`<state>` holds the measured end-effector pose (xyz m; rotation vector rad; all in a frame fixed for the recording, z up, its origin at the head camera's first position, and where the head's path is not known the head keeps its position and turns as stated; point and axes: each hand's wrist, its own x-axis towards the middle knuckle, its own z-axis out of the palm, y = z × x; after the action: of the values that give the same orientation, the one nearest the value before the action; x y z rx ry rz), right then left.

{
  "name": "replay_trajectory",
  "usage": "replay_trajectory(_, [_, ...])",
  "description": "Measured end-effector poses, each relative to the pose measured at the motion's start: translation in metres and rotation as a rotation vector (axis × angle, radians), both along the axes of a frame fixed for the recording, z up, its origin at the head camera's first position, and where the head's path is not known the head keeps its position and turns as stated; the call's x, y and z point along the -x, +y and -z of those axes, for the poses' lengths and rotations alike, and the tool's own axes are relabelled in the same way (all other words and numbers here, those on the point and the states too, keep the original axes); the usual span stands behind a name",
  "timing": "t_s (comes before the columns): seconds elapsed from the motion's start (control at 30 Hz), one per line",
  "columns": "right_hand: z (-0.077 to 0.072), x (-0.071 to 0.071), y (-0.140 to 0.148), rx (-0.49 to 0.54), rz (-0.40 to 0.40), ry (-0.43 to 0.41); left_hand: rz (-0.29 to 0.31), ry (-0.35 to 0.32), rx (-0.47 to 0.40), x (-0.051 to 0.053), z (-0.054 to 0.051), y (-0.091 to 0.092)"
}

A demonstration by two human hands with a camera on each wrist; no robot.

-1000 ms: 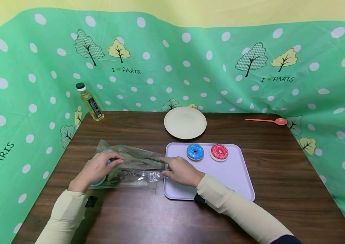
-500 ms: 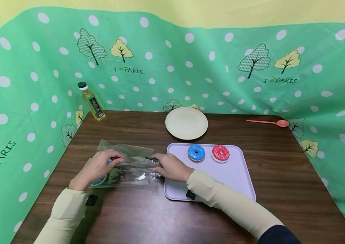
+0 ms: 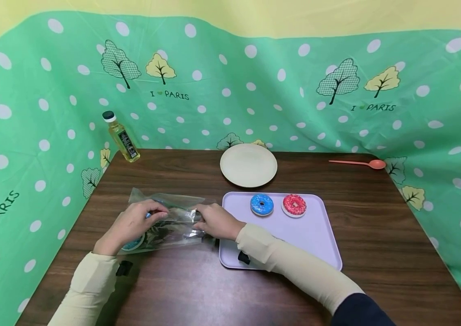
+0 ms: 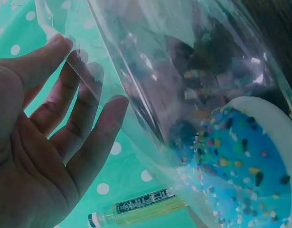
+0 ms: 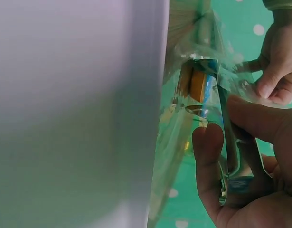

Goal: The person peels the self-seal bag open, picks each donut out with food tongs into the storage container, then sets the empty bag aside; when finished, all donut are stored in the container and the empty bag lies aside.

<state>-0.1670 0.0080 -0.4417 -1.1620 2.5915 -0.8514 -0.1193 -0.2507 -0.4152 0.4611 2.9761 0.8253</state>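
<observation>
My left hand (image 3: 130,224) pinches the upper edge of a clear plastic bag (image 4: 150,61) between thumb and fingertips, lifting the film. Inside the bag, near its left end, lies a blue doughnut with coloured sprinkles (image 4: 245,166); the head view shows only part of it under my hand. My right hand (image 3: 220,222) grips shiny metal tongs (image 5: 233,156), thumb on one arm and fingers on the other. The tongs reach into the bag's right-hand mouth. Beyond them an orange-and-blue thing (image 5: 199,86) shows through the film; whether the tongs touch it I cannot tell.
A lilac tray (image 3: 295,244) under my right forearm bears a blue doughnut (image 3: 261,205) and a red doughnut (image 3: 294,205). Behind it stands a cream plate (image 3: 248,165). An oil bottle (image 3: 123,138) stands back left; a coral spoon (image 3: 375,164) lies back right.
My right hand has moved left with the tongs, from the tray's left edge farther into the bag. My left hand keeps its pinch on the bag, nearly in place.
</observation>
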Motion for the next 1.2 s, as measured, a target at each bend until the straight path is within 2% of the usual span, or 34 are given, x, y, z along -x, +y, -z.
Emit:
replay_trajectory(0.2, [0.0,0.002,-0.006,0.001,-0.012,0.028,0.002,-0.002,-0.002,0.0,0.001,-0.001])
replay_trajectory(0.47, [-0.002,0.001,0.002,-0.017,-0.007,0.066,-0.023,-0.032,-0.002,-0.001,0.002,-0.005])
replay_trajectory(0.7, [-0.004,-0.001,0.019,0.018,-0.007,0.05,-0.002,-0.027,-0.015,-0.001,0.003,-0.007])
replay_trajectory(1.03, [-0.004,-0.006,0.048,0.032,0.035,0.055,-0.001,-0.02,-0.021,-0.001,0.005,-0.009])
replay_trajectory(1.2, [-0.008,-0.01,0.062,0.041,0.053,0.029,0.001,-0.025,-0.025,-0.001,0.005,-0.008])
